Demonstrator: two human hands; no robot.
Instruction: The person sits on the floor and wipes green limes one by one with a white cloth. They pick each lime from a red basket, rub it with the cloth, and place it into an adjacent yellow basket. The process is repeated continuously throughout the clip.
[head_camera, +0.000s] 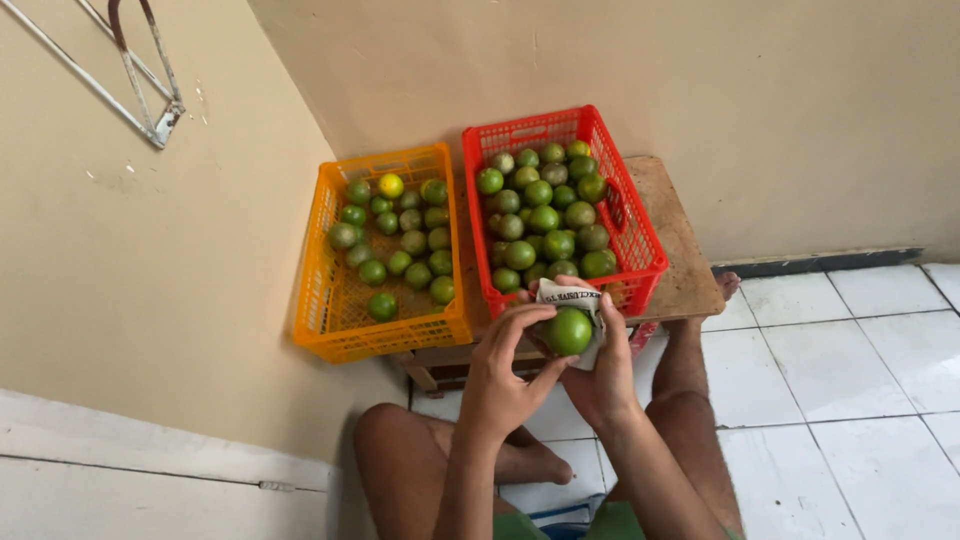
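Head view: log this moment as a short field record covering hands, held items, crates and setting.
left hand: left hand fingertips on top of a green lime
right hand: right hand cups the lime in a printed cloth
red crate: red crate, heaped with green limes
orange crate: orange crate, fewer limes in one layer, a few yellowish
support: both crates sit on a low wooden table
setting: white tiled floor, beige wall corner
posture: person seated on the floor, bare legs drawn in

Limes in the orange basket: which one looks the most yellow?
The round yellow lime near the back of the orange plastic basket. The round limes around it are all green.
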